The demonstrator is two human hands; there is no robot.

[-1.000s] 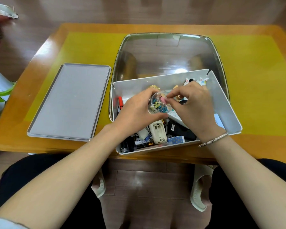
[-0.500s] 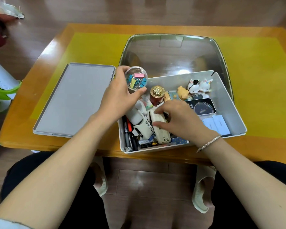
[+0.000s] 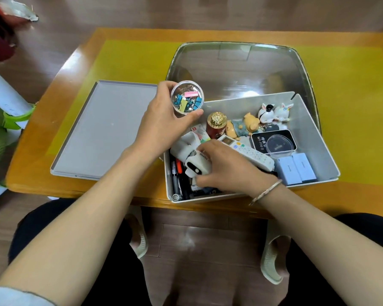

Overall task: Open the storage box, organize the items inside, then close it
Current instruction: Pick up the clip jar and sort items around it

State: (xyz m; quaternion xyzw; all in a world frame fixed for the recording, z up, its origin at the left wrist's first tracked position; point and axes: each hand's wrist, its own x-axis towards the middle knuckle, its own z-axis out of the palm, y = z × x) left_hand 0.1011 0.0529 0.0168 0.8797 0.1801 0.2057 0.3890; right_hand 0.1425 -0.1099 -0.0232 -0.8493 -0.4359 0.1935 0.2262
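The white storage box (image 3: 314, 131) stands open at the table's near edge, full of small items. Its grey lid (image 3: 104, 129) lies flat on the table to the left. My left hand (image 3: 161, 120) grips a clear round tub of coloured binder clips (image 3: 187, 100) above the box's back left corner. My right hand (image 3: 228, 168) reaches into the box and grips a white mini fan (image 3: 197, 166). A white remote (image 3: 250, 153), a red bottle with a gold cap (image 3: 216, 124), animal figurines (image 3: 272, 112), a black Wi-Fi box (image 3: 272, 142) and pens (image 3: 177, 175) lie inside.
A clear domed tray (image 3: 237, 65) sits on the yellow mat (image 3: 124, 60) behind the box. Two pale blue cartons (image 3: 295, 167) fill the box's near right corner. A white and green object (image 3: 7, 102) stands off the table's left side.
My left hand carried the clip tub up and left, out of the box's middle. My right hand dropped from the tub into the box and took hold of the mini fan.
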